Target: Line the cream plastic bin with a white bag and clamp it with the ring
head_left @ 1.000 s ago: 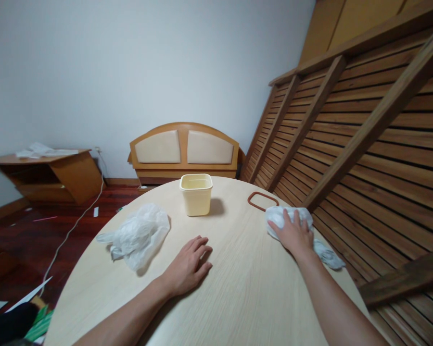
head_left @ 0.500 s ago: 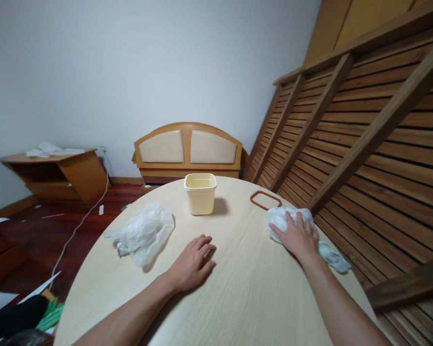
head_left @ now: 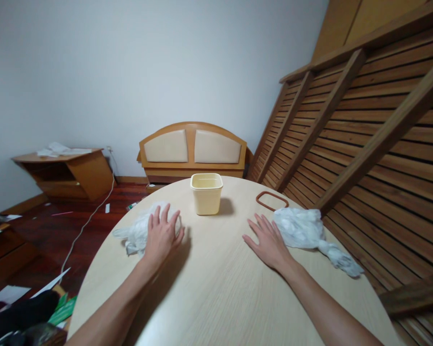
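Spreading above the ten-o'clock plastic bag (head_left: 135, 233), the left hand (head_left: 162, 236) has its grip released; the right hand (head_left: 269, 242), also released, splays palm-down beside the two-o'clock bag (head_left: 299, 229).

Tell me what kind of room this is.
Probably a bedroom, perhaps mid-move: a padded headboard stands against the wall, and papers litter the dark wooden floor.

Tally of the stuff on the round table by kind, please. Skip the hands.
White plastic bags: 2
Pale yellow tub: 1
Reddish-brown frame-like ring: 1
Total: 4
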Demonstrator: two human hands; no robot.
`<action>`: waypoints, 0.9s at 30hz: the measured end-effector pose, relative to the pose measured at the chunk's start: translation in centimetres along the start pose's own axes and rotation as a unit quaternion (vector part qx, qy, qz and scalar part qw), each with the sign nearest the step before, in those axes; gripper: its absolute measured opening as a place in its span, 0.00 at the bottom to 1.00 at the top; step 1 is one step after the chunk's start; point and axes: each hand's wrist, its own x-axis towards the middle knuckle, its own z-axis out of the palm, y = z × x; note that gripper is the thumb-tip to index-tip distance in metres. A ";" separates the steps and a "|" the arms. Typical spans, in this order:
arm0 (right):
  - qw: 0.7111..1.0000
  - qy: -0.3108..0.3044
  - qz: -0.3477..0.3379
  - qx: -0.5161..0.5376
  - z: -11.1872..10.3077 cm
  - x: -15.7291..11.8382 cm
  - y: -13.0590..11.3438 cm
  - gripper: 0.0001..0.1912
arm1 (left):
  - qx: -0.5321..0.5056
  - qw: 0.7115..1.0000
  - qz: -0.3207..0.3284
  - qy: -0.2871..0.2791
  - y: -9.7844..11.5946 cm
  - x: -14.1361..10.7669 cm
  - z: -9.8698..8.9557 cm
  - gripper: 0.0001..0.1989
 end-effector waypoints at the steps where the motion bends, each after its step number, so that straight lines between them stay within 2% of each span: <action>1: 1.000 -0.013 -0.014 0.019 0.4 0.0 -0.1 0.32 | 0.028 0.999 -0.037 -0.004 -0.8 0.2 0.0 0.25; 3: 0.997 -0.034 -0.035 0.056 0.9 0.1 -0.1 0.32 | 0.058 0.993 -0.093 -0.035 -1.9 0.3 0.0 0.28; 5: 0.994 -0.051 -0.044 0.083 1.0 0.3 0.0 0.33 | 0.059 0.989 -0.116 -0.075 -2.4 0.3 0.1 0.28; 7: 0.993 -0.067 -0.044 0.092 0.9 0.4 0.1 0.32 | 0.044 0.988 -0.105 -0.105 -2.1 0.2 0.2 0.28; 10: 0.992 -0.089 -0.045 0.083 0.7 0.6 -0.2 0.32 | 0.011 0.990 -0.056 -0.126 -0.7 -0.1 0.2 0.26; 14: 0.992 -0.101 -0.014 0.075 0.7 0.7 -1.0 0.31 | -0.089 0.988 0.016 -0.123 2.6 -1.4 0.1 0.24; 18: 0.990 -0.055 -0.024 0.128 0.1 0.4 -1.8 0.26 | -0.227 0.962 0.100 -0.118 5.5 -3.2 -0.4 0.24; 21: 0.973 -0.020 -0.062 0.221 -1.1 -0.2 -2.8 0.26 | -0.299 0.930 0.177 -0.122 6.5 -4.0 -1.2 0.27; 23: 0.960 -0.012 -0.079 0.270 -1.8 -0.7 -3.4 0.28 | -0.329 0.915 0.211 -0.104 6.4 -4.0 -1.6 0.28; 25: 0.953 -0.012 -0.093 0.289 -2.3 -1.1 -3.9 0.31 | -0.351 0.915 0.188 -0.066 5.7 -3.4 -1.5 0.27; 27: 0.949 -0.018 -0.103 0.297 -2.6 -1.3 -4.0 0.32 | -0.365 0.923 0.115 -0.033 4.7 -2.6 -0.9 0.24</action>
